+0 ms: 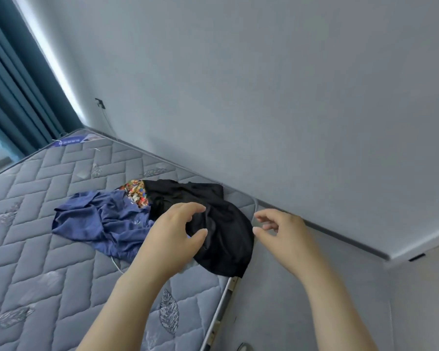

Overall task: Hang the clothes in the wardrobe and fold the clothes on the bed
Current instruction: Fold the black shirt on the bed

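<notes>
Three garments lie in a loose heap on the bare quilted bed (36, 224), near its far corner against the wall (289, 97).

Head view. A black garment (226, 236) is uppermost and nearest, draped to the bed's edge. A blue garment (94, 221) is crumpled beside it and touching it. A patterned cloth (134, 193) shows only as a small patch between the two, mostly covered. None is folded.

The left hand (167, 239) is above the black garment, thumb and fingers parted in a curve with nothing between them. Whether the fingertips touch the fabric cannot be told. The right hand (284, 234) is just beside the garment's right edge, fingers loosely curled, thumb tip near the hem, and also holds nothing.

The two hands flank the black garment, probably to take it at two points so that it can be lifted and spread. Being on top, it is the likely first piece. The fabric looks thin and limp and may sag or drag its neighbours along.

No container is in view. The wardrobe does not appear, nor any hanger. A teal curtain (15, 84) hangs at the left.
</notes>
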Demonstrator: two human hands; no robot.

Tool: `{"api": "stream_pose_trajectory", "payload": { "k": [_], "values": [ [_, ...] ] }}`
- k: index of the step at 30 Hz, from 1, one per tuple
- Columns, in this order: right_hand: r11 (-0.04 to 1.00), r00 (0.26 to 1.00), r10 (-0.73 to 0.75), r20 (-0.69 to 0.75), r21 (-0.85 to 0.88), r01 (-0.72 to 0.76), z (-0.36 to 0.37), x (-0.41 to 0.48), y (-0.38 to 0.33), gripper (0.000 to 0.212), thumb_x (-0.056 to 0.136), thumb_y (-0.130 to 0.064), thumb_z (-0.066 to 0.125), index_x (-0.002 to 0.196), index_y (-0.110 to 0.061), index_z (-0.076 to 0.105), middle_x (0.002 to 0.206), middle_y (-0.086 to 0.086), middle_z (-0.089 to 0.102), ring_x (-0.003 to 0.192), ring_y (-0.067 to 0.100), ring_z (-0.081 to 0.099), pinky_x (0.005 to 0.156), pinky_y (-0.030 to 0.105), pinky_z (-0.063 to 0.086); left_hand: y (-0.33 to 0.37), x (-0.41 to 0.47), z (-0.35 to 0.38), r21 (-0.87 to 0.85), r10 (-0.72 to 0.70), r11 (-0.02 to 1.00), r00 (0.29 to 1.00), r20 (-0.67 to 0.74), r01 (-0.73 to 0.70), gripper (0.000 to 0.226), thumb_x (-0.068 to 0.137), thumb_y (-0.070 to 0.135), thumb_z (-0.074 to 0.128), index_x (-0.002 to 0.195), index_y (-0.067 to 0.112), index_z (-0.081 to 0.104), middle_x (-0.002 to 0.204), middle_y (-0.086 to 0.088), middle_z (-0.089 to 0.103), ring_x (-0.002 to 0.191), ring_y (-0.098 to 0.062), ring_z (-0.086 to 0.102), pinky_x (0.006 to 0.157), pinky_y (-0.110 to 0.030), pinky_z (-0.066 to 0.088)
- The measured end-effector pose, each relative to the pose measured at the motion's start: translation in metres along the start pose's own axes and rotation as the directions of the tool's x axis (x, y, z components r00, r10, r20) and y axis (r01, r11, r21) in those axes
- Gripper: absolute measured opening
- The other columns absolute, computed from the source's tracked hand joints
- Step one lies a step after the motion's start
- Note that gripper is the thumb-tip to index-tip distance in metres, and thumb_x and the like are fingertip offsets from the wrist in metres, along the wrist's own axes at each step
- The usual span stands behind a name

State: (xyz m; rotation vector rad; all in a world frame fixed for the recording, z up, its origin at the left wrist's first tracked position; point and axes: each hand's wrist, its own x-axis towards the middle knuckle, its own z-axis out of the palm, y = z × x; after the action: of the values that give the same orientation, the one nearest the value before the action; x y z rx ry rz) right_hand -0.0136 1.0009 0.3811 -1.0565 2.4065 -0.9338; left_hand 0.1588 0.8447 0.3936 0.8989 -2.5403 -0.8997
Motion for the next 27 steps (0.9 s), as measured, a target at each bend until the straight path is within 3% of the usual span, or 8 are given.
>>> {"api": "stream_pose_trajectory", "payload": {
  "k": [7,12,19,27],
  "values": [
    [0.997,0.992,0.079,0.099,-0.034,-0.076,-0.021,0.092,0.104,0.031,0.09,-0.026,0.062,0.121,-0.027,0.063,0.111,-0.015,0.064,0.095,-0.001,0.059,0.073,0.005,0.037,0.008,0.098,0.104,0.017,-0.11,0.994,0.981,0.163,0.109,0.042,0.087,0.026,0.064,0.127,0.032,0.055,0.122,0.015,0.054,0.108,-0.001,0.053,0.09,-0.022,0.044],
    [0.988,0.981,0.153,0.118,-0.038,-0.149,-0.011,0.126,0.156,0.031,0.089,-0.023,0.062,0.12,-0.024,0.064,0.114,-0.011,0.066,0.099,0.006,0.061,0.08,0.019,0.044,-0.006,0.139,0.154,0.084,-0.144,0.989,0.95,0.278,0.125,0.041,0.087,0.024,0.064,0.127,0.03,0.055,0.124,0.012,0.056,0.106,-0.002,0.054,0.086,-0.02,0.045],
    [0.962,0.95,0.267,0.164,0.017,-0.274,0.024,0.141,0.211,0.031,0.09,-0.022,0.062,0.121,-0.022,0.064,0.115,-0.008,0.066,0.098,0.006,0.062,0.078,0.017,0.044,-0.043,0.167,0.207,0.143,-0.164,0.983,0.895,0.415,0.113,0.042,0.087,0.024,0.065,0.128,0.028,0.055,0.126,0.011,0.056,0.105,-0.002,0.054,0.084,-0.015,0.041],
    [0.928,0.92,0.349,0.177,0.07,-0.366,0.115,0.155,0.286,0.029,0.089,-0.024,0.062,0.118,-0.021,0.064,0.112,-0.005,0.067,0.097,0.009,0.062,0.081,0.022,0.048,-0.116,0.19,0.297,0.269,-0.172,0.963,0.831,0.529,0.027,0.043,0.088,0.027,0.06,0.13,0.027,0.053,0.127,0.009,0.056,0.11,-0.007,0.054,0.094,-0.024,0.045]
  ]
}}
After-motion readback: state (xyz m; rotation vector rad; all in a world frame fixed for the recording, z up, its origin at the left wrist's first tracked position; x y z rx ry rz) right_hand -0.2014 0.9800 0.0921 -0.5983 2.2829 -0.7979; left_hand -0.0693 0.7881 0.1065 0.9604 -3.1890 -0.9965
